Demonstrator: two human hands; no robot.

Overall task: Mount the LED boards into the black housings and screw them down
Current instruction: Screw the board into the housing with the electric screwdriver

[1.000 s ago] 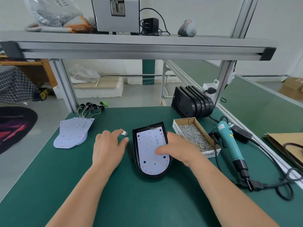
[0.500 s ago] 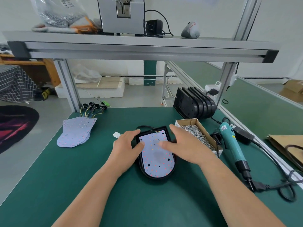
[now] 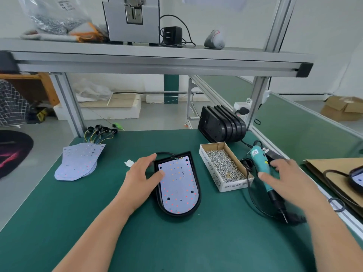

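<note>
LED board (image 3: 177, 185) touching L hand (image 3: 141, 173); R hand (image 3: 284, 175) well apart.

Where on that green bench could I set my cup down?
Bare mat lies between the left forearm and right forearm, nearer than the black housing, and in the near left corner, nearer than the stack of LED boards. The right is crowded: screw box, electric screwdriver, spare housings.

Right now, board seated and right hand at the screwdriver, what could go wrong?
The board lies unscrewed in the housing, only the left hand steadying it; it may shift off its holes. The screwdriver's cord loops beside the screw box, so lifting might tug the box.
</note>
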